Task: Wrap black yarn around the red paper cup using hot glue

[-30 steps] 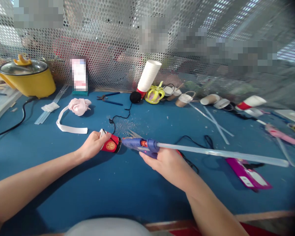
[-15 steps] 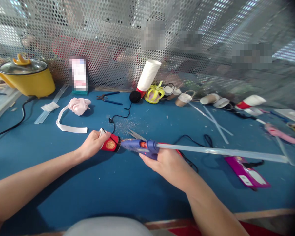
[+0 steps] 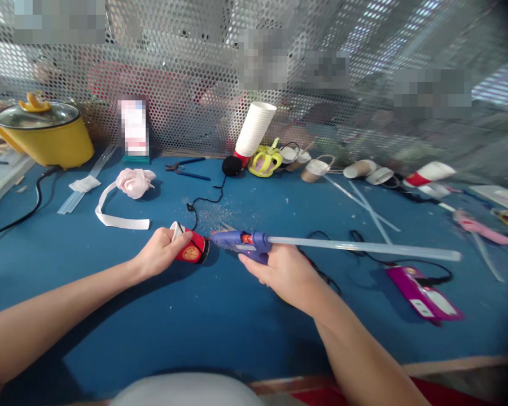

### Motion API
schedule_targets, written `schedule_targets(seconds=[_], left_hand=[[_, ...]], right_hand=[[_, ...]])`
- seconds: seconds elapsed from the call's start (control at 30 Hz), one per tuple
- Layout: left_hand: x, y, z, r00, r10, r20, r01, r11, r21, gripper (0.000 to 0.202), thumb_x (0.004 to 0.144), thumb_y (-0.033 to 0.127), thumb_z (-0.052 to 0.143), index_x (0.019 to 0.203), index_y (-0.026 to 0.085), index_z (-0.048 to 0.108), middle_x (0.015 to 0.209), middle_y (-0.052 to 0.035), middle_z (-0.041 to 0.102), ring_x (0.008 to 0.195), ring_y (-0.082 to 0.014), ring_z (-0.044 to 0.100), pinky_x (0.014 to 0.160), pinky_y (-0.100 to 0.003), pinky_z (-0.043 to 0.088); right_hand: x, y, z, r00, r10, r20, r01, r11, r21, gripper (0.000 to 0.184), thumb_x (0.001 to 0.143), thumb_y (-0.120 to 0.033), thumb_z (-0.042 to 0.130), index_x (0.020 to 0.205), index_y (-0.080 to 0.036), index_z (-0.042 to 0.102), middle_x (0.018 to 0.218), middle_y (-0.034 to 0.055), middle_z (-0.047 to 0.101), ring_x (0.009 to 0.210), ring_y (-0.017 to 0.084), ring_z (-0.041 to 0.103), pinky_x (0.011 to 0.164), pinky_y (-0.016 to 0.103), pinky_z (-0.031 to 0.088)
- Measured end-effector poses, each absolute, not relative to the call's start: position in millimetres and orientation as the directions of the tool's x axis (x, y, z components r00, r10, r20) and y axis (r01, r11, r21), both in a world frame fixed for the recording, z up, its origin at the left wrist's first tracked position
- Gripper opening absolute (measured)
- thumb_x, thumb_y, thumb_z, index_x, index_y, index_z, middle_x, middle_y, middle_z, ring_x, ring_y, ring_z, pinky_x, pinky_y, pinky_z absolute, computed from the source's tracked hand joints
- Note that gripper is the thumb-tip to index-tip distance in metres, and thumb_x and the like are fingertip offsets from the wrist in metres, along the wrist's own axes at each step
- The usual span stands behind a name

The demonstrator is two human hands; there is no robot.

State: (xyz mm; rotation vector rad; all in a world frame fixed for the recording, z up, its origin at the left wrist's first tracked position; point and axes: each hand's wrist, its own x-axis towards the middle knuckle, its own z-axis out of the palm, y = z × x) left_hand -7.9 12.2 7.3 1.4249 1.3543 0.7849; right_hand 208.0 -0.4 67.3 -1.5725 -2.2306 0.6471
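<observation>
My left hand [image 3: 163, 251] grips a red paper cup [image 3: 192, 252] with a gold emblem, tipped on its side so its black-edged base faces right. Black yarn [image 3: 196, 217] runs from the cup back to a black yarn ball [image 3: 232, 166]. Wrapped around the handle of a blue glue gun [image 3: 241, 242], my right hand [image 3: 281, 268] keeps its nozzle at the base of the cup; whether they touch I cannot tell. A long clear glue stick [image 3: 364, 247] sticks out of the gun's rear. Scissors [image 3: 227, 226] lie partly hidden behind the gun.
Pliers [image 3: 188, 167], a pink cloth flower [image 3: 135, 183] and a stack of white paper cups [image 3: 256, 129] lie toward the back. A yellow electric pot [image 3: 46, 135] stands far left. A purple power strip [image 3: 425, 293] with a cord is at right. A perforated metal screen [image 3: 186, 73] closes the back.
The glue gun has tilted and lifted slightly, its rear glue stick swinging up and toward me. The nozzle has shifted to the upper edge of the cup's base. My left hand hardly moves.
</observation>
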Motion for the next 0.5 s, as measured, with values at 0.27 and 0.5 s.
schedule_targets(seconds=[0.27, 0.5], left_hand=[[-10.4, 11.3, 1.7, 0.197, 0.971, -0.139, 0.359, 0.061, 0.931, 0.044, 0.075, 0.051, 0.039, 0.048, 0.018, 0.031, 0.048, 0.0045, 0.025, 0.046, -0.0067, 0.02, 0.042, -0.024, 0.015], [-9.3, 12.3, -2.2, 0.207, 0.969, -0.137, 0.332, 0.062, 0.941, 0.044, 0.075, 0.052, 0.04, 0.048, 0.017, 0.034, 0.048, 0.0048, 0.026, 0.046, -0.0067, 0.021, 0.042, -0.023, 0.016]], right_hand=[[205.1, 3.7, 64.4, -0.345, 0.938, -0.01, 0.781, 0.281, -0.558, 0.012, 0.074, -0.025, 0.051, 0.072, -0.017, 0.059, 0.051, -0.001, 0.057, 0.053, 0.016, 0.056, 0.051, 0.025, 0.042], [203.9, 2.7, 68.9, -0.331, 0.944, -0.011, 0.782, 0.268, -0.563, 0.012, 0.074, -0.026, 0.051, 0.07, -0.017, 0.058, 0.05, -0.0016, 0.056, 0.053, 0.015, 0.056, 0.053, 0.024, 0.043]])
